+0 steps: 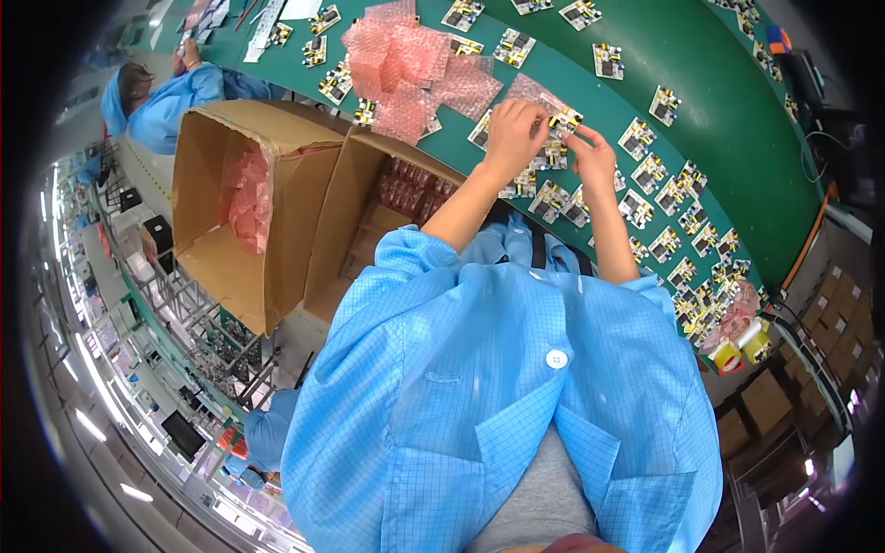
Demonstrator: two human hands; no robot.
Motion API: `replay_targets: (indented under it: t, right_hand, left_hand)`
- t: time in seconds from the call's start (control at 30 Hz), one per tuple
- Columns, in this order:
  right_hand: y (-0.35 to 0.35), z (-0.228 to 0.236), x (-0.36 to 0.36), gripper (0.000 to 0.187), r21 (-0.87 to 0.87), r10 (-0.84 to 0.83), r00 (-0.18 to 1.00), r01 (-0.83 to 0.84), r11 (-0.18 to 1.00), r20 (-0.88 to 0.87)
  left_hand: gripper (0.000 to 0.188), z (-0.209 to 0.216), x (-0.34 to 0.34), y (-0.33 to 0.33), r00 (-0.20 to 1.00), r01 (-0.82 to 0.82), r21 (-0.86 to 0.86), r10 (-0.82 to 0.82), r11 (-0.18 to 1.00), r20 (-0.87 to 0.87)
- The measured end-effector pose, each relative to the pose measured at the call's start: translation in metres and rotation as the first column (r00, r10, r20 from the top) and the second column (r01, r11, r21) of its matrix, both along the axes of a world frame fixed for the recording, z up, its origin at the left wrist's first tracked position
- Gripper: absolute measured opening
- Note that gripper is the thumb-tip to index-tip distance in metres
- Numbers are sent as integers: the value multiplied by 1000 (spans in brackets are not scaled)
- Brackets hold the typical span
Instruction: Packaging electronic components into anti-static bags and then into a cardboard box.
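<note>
A small circuit board (pixel 565 121) with yellow and dark parts is held over the green bench between my two hands. My left hand (pixel 514 136) is closed, its curled fingers gripping the board's left edge. My right hand (pixel 592 158) pinches the board from the near right side with thumb and forefinger. Just beyond the board, a pink bubble-wrap bag (pixel 535 89) lies on the bench. More pink bubble-wrap bags (pixel 392 57) are heaped to the left, partly covering other boards. Several loose circuit boards (pixel 550 200) lie beneath and near my hands.
The green bench (pixel 682 64) curves away to the right, with boards spread along it. An open cardboard box (pixel 286 194) stands left of me, with pink wrap inside. Yellow tape rolls (pixel 756 341) sit at the bench's right end. Another person in blue (pixel 180 97) works at the far left.
</note>
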State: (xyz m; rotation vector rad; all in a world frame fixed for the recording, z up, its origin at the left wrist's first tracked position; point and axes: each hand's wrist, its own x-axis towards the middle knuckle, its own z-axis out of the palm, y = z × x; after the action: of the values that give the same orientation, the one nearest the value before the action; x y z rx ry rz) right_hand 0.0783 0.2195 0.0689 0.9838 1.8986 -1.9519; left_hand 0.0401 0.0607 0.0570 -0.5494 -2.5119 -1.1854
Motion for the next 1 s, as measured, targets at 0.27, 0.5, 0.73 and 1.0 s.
replay_targets:
  t: [0.27,0.5,0.73,1.0]
  right_hand:
    - [-4,1,-6,49,303,12,988,35,952,-152]
    - [4,13,-15,43,117,-182,983,178,977,23]
    - [39,3,-8,48,176,-117,982,142,974,-146]
    - [73,3,-4,46,-141,-222,975,221,965,12]
  left_hand:
    - [14,0,-23,2,995,39,34,-36,999,-95]
    - [15,-9,-29,14,994,109,-29,-109,994,-13]
    - [15,1,-37,40,988,150,-23,-151,988,-16]
    - [13,6,-23,79,983,171,17,-172,985,64]
